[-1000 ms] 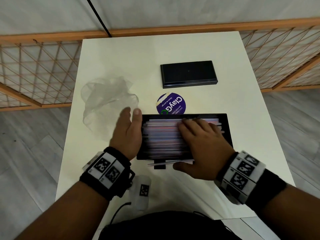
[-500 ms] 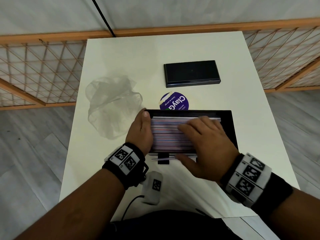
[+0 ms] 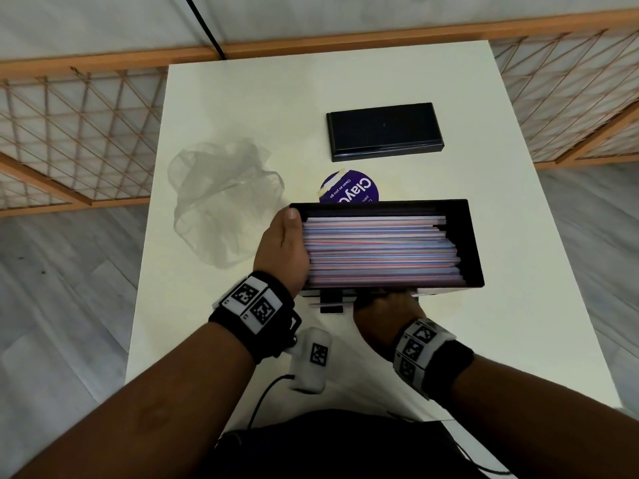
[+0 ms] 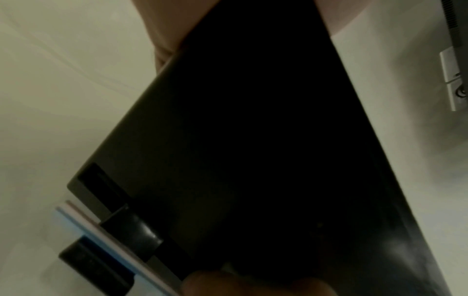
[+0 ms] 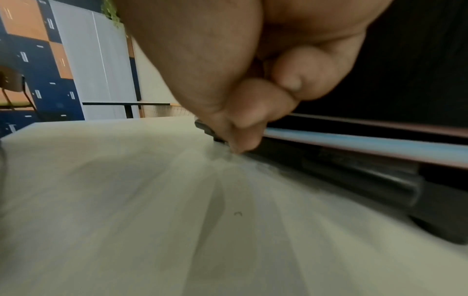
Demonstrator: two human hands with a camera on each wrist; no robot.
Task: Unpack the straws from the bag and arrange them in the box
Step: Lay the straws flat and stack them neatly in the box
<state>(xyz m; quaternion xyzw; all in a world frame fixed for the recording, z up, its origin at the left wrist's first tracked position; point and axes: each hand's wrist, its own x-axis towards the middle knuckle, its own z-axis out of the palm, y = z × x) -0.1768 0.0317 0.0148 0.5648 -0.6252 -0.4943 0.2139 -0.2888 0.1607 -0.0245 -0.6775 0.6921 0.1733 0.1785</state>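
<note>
A black box [image 3: 472, 243] full of pink, blue and white straws [image 3: 380, 250] is held raised over the white table. My left hand [image 3: 281, 247] grips its left end, thumb on the rim. The left wrist view shows the box's dark underside [image 4: 253, 140]. A few loose straws [image 3: 328, 300] lie on the table under the box's near edge, also seen as the loose straws [image 4: 101, 230]. My right hand [image 3: 383, 316] reaches under that near edge. In the right wrist view my right hand [image 5: 253, 128] has curled fingers pinching the ends of the loose straws [image 5: 354, 142].
The crumpled clear bag [image 3: 221, 205] lies left of the box. A black lid [image 3: 383, 131] sits farther back, and a purple round label [image 3: 349, 190] lies just behind the box. A white tagged device [image 3: 311, 364] on a cable is near the table's [image 3: 501, 305] front edge.
My right hand left the top of the straws and dropped below the box's near edge. My left hand closed round the box's left end and the box rose off the table.
</note>
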